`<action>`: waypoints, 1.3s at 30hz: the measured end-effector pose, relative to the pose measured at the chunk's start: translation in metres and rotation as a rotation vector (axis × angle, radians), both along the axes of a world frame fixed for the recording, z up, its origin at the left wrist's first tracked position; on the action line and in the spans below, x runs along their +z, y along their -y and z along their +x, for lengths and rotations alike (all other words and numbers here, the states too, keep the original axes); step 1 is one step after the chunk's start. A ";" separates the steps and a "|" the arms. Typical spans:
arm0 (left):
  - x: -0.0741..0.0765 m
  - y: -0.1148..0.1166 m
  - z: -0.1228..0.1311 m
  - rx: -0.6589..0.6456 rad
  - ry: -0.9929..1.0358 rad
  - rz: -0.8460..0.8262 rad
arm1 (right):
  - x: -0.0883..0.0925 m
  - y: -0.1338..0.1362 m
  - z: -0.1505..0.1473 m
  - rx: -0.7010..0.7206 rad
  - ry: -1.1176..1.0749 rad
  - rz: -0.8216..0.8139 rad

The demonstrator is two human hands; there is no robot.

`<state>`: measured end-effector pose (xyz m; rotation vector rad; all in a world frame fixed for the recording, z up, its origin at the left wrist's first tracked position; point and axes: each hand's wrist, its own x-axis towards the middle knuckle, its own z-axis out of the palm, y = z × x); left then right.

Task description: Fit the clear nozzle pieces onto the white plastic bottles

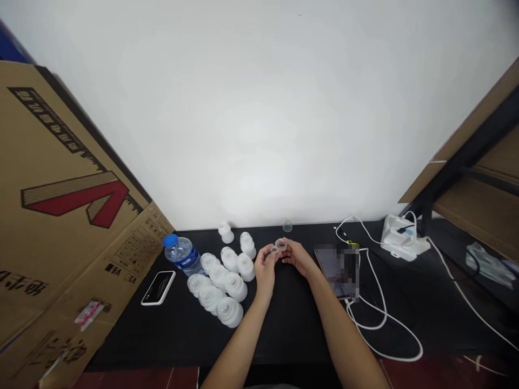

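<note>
My left hand (265,267) is closed, thumb and fingers pinching a small clear ring-like piece (274,249). Close against it, my right hand (297,256) grips a wider clear round piece (281,244), like a little cap, at its edge. Whether the two pieces touch or are joined I cannot tell. To the left of my hands stand several small white bottles (229,312) with domed, see-through tops, grouped in rows. One white bottle (226,232) is apart at the back, by the wall. Behind my right hand, a clear cap (287,226) rests on the black table (292,324).
A water bottle (181,251) with a blue lid and a white-framed phone (158,288) are on the left, beside a tall cardboard box (73,216). At right lie a tablet (332,267), white cables (383,302), a power strip (399,237) and a plastic bag (490,265).
</note>
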<state>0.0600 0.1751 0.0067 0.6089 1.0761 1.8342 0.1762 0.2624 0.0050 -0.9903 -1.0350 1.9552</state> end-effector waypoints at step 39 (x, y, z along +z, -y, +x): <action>-0.007 0.002 0.000 0.070 -0.439 -0.079 | 0.008 0.014 -0.002 0.242 0.012 0.060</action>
